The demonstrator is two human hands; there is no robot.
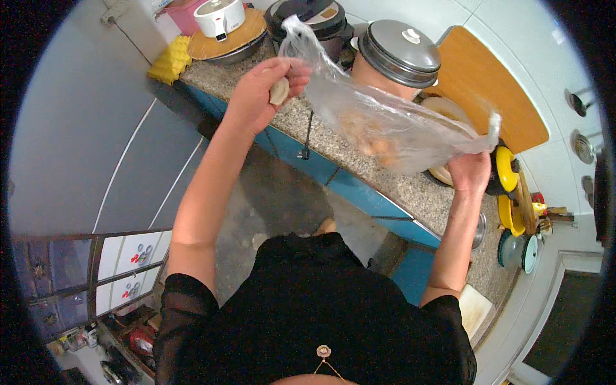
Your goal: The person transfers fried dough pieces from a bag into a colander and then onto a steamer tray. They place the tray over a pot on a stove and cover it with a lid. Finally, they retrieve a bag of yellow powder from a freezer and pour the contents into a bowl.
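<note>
The left hand curls around a smooth, pale oval piece, fingertips beside a crinkled, translucent plastic bag; the right hand grips its bunched end. Blurred orange-brown lumps show through the film, above the speckled stone counter.

The clear bag stretches, crumpled and slanting, from beside the left fingers to the right hand; orange-brown lumps show blurred through it. A pale, rounded piece sits within the left fingers' curl.
</note>
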